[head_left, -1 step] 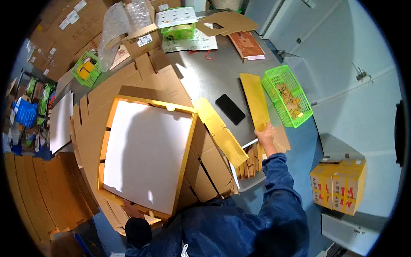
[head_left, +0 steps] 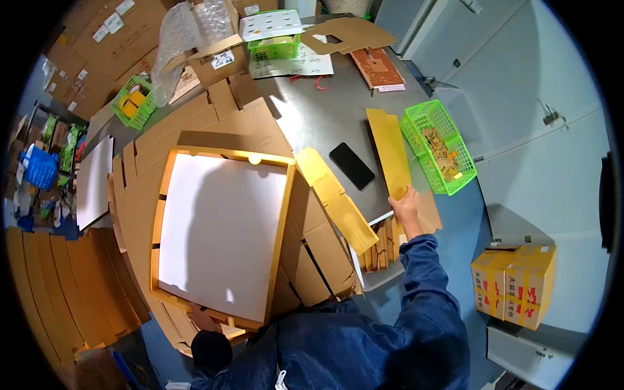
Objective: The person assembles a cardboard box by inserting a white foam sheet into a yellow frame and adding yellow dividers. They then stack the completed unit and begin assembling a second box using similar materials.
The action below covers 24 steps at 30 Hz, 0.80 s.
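A shallow yellow wooden tray (head_left: 283, 227) with a white bottom panel (head_left: 227, 260) rests slightly tilted over flattened cardboard. My left hand (head_left: 205, 320) is closed on its near rim, fingers partly hidden underneath. My right hand (head_left: 407, 209) grips the near end of a long yellow board (head_left: 390, 146), thumb on top. Between tray and board lie another yellow piece (head_left: 335, 201), with a notched edge, and a black phone (head_left: 351, 166). Under my right wrist, a white bin (head_left: 383, 276) holds upright brown cardboard pieces (head_left: 380, 247).
A green basket (head_left: 439, 146) of small wooden pieces stands at the table's right edge. Flattened cardboard (head_left: 188, 123) covers the left side. Farther back are a green basket (head_left: 276, 49), a reddish-brown book-like item (head_left: 378, 68) and bubble wrap (head_left: 175, 49). A taped carton (head_left: 513, 286) stands right.
The tray's far right corner has shifted slightly left and away from me. Both hands keep their holds.
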Tool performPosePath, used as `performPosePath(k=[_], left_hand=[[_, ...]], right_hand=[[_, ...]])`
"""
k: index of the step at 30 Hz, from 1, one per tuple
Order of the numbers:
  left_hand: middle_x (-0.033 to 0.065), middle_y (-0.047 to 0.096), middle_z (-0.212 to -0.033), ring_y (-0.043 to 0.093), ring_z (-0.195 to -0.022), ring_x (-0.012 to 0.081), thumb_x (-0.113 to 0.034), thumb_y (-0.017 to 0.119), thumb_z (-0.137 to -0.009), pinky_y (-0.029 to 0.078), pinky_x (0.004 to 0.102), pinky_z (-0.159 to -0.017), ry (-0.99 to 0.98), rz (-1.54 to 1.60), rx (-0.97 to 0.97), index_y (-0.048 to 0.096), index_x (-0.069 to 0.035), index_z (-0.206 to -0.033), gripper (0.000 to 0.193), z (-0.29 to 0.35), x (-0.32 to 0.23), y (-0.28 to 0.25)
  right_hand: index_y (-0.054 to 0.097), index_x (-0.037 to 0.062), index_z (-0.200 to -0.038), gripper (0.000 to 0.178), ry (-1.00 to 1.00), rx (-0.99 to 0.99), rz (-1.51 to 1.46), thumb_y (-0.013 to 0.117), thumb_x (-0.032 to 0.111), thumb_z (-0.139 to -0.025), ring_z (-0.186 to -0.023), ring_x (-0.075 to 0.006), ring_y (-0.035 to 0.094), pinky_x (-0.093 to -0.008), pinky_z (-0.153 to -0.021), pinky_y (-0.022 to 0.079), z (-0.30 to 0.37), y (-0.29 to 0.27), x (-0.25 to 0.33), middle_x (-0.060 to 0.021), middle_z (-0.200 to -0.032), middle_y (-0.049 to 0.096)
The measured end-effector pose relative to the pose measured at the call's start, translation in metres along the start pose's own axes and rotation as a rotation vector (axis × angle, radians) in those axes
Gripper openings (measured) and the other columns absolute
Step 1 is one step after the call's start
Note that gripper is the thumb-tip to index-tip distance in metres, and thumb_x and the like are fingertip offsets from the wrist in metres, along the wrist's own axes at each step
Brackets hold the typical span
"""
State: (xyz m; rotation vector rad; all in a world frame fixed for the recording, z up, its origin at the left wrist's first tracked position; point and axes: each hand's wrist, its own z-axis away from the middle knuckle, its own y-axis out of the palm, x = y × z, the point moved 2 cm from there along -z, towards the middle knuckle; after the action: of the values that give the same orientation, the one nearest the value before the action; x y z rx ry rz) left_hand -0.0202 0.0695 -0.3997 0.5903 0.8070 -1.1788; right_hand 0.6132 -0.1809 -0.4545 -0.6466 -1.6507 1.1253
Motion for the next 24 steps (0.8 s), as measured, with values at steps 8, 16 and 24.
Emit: performPosePath(k=[8,16,24], left_hand=[[0.0127,0.058,-0.108,0.058,-0.100,0.0277,-0.030,0.053,-0.093,0.050,0.0398,-0.088,-0.014,-0.095,0.380,0.049,-0.002,-0.115,0.036,0.008,0.025,-0.009],[0.0106,0.061,-0.096,0.058,-0.089,0.0188,-0.026,0.056,-0.093,0.047,0.0344,-0.081,-0.309,-0.107,0.712,0.051,-0.001,-0.115,0.034,0.131,0.001,0.040],[0.0093,0.061,-0.108,0.059,-0.098,0.0195,-0.006,0.058,-0.085,0.047,0.0302,-0.087,0.019,0.039,0.727,0.057,0.001,-0.113,0.029,0.146,-0.026,0.081]], right_hand=[[0.040,0.0003,-0.129,0.074,-0.446,0.160,-0.340,0.075,0.023,-0.067,-0.118,-0.0362,0.041,-0.0428,-0.102,0.034,0.019,-0.074,0.156,-0.0207,-0.126,0.044],[0.039,-0.0007,-0.131,0.079,-0.995,0.332,-0.388,0.077,0.014,-0.063,-0.117,-0.0405,0.042,-0.0445,-0.100,0.037,0.146,-0.127,0.290,-0.0224,-0.127,0.042],[0.038,-0.0007,-0.132,0.079,-1.097,0.537,-0.459,0.078,0.015,-0.065,-0.116,-0.0397,0.044,-0.0421,-0.100,0.038,0.289,-0.117,0.334,-0.0217,-0.127,0.042]])
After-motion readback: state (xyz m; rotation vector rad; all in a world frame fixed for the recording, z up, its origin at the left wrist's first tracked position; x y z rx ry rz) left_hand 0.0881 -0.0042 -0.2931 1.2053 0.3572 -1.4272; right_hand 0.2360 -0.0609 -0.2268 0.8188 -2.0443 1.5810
